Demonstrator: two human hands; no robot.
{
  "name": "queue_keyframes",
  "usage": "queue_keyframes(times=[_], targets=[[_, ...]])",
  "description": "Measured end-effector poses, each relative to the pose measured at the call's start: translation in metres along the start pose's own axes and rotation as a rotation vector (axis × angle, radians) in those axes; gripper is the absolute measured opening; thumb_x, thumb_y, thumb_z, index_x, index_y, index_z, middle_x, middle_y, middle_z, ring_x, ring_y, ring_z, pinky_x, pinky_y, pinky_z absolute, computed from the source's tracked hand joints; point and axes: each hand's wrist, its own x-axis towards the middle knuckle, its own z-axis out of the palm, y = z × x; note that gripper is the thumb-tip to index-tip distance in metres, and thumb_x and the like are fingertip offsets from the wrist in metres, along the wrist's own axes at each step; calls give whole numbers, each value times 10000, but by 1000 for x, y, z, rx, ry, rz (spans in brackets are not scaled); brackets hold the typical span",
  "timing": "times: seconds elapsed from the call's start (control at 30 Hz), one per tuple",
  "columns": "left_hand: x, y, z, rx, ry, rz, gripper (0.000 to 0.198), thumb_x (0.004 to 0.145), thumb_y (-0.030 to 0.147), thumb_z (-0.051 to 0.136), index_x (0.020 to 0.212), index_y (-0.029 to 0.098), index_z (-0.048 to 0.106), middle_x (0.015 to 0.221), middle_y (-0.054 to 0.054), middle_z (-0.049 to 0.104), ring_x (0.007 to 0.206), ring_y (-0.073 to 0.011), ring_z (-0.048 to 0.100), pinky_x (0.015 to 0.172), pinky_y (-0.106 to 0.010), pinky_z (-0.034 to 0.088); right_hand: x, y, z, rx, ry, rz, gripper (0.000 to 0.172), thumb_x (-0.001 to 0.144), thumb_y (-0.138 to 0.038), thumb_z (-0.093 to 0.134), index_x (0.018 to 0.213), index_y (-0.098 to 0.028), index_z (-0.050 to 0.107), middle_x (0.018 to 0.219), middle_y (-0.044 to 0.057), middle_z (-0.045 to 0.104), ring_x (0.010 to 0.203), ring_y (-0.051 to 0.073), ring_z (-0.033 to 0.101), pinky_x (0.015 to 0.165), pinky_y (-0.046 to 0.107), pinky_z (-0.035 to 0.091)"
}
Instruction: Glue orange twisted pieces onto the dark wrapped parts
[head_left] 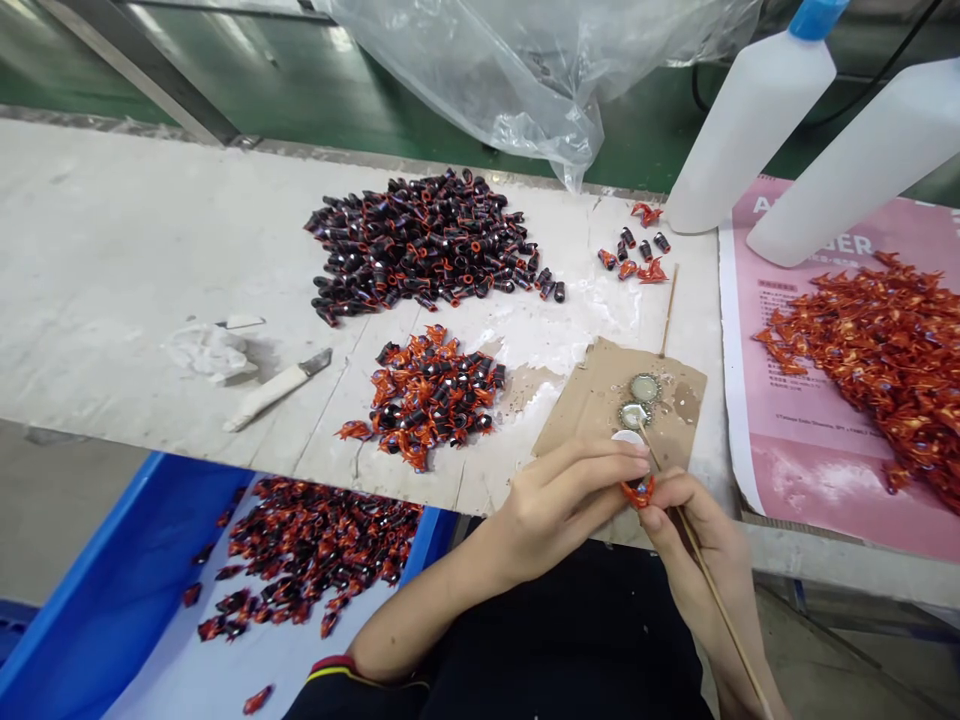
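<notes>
"How far along does it look from the head camera?"

"Well on, going by the heaps, though I can't be sure. A big orange heap (877,370) lies on a pink sheet (757,240) at the right, and more pieces fill a blue crate (135,540) below the desk (112,280). On the desk, a dark pile (424,240) looks like what is left, with a smaller mixed pile (424,395) in front of it."

"And the hands?"

"Both are at the desk's near edge, just short of a torn cardboard (607,410). The right hand (701,540) is closed around a thin stick (720,600), whose tip runs up past the fingers."

"Where's the small orange piece (637,491)?"

"Between the hands, just by the right thumb, and on the stick as far as I can tell. The left hand (559,505) is half closed, its fingertips (637,462) close against the piece."

"Anything else nearby?"

"Two bottle caps (645,388) lie on the cardboard just ahead of the fingers, and a knife (277,390) rests farther left on the desk."
</notes>
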Motion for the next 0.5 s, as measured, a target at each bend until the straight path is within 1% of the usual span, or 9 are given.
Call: queue_keyframes(times=[0.13,0.23,0.27,0.37,0.5], targets=[[0,3,-3,26,-75,44,315,917,51,562,1217,147,574,1157,-131,714,1102,-153,693,952,-230,583,-1,5,2,8,20,19,190,894,-245,601,715,-214,544,632,-47,561,546,80,536,507,171,444],[1,8,-5,-16,-107,18,365,889,28,566,1229,160,577,1182,-134,709,1090,-172,701,931,-243,597,-3,7,1,-10,34,11,201,898,-230,594,711,-216,520,645,-49,548,567,80,541,540,170,466],[2,10,-5,-37,-104,-3,349,880,38,588,1208,157,592,1174,-136,713,1077,-176,707,924,-241,598,-4,8,1,-24,36,-1,196,899,-222,592,717,-219,519,651,-49,547,574,81,542,543,170,467],[3,15,-3,-88,-40,-70,271,858,103,680,1122,148,636,1111,-130,738,1026,-173,724,911,-224,597,-6,9,1,-88,52,-64,169,893,-215,600,739,-226,533,674,-37,568,595,95,553,537,184,461],[0,18,2,-118,42,-159,285,836,144,720,1110,171,644,1014,-89,761,936,-169,742,849,-232,612,-7,12,2,-173,90,-133,148,887,-209,605,753,-229,544,700,-13,597,621,122,576,536,218,457]])
